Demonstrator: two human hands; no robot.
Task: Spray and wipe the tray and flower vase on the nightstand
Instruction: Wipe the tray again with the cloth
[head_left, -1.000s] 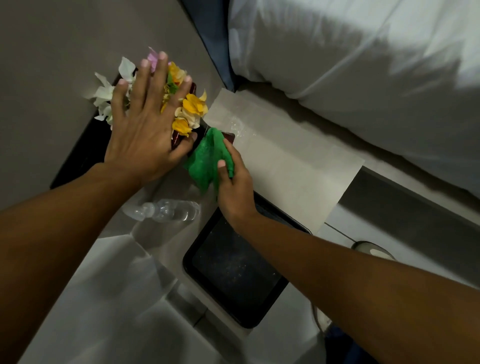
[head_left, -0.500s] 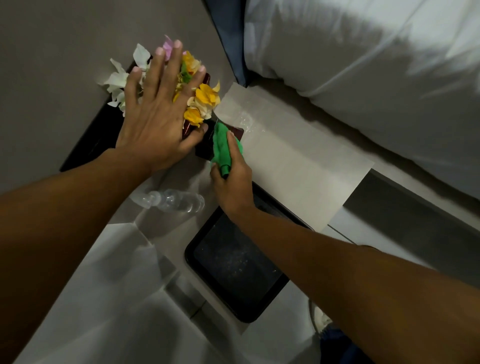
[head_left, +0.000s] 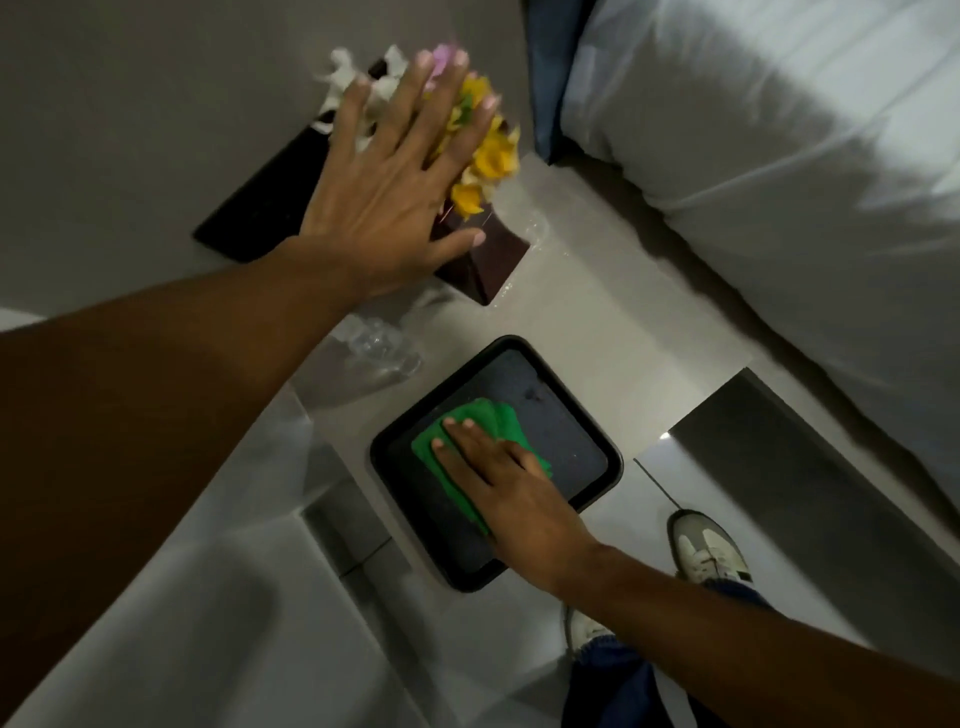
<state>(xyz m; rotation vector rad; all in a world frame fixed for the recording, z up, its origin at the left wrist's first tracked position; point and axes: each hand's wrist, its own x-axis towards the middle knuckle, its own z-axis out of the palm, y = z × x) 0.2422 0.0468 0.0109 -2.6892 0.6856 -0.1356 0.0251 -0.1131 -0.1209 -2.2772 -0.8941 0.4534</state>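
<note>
Two bare hands are seen at work over one pale table (head_left: 597, 332) beside a bed. The right hand (head_left: 511, 493) is pressed flat on one folded green cloth (head_left: 470, 431), its fingers (head_left: 457, 431) spread and extended rather than clenched, so that the cloth is pinned beneath the palm against the floor of one black tray (head_left: 597, 499). The tray, a rounded rectangle with a raised rim, is set on the table toward 6 o'clock of the vase, and the cloth is laid over its left half. The left hand (head_left: 384, 208) is held open at 11 o'clock from the tray, fingers (head_left: 410, 104) splayed and released, laid over one bunch of flowers (head_left: 488, 156) in yellow, white and pink; whether the blooms are actually touched cannot be told, since that part is blurred. One dark, angular flower vase (head_left: 493, 260) is stood under the bunch, with the left thumb resting against its upper edge. One clear spray bottle (head_left: 379, 348) is laid on its side on the table between vase and tray, toward 10 o'clock of the tray. One flat dark object (head_left: 260, 208) is partly hidden behind the left hand. At 1 o'clock, white bedding (head_left: 753, 130) is seen. At 5 o'clock, two pale sneakers (head_left: 709, 545) are shown on the floor.
</note>
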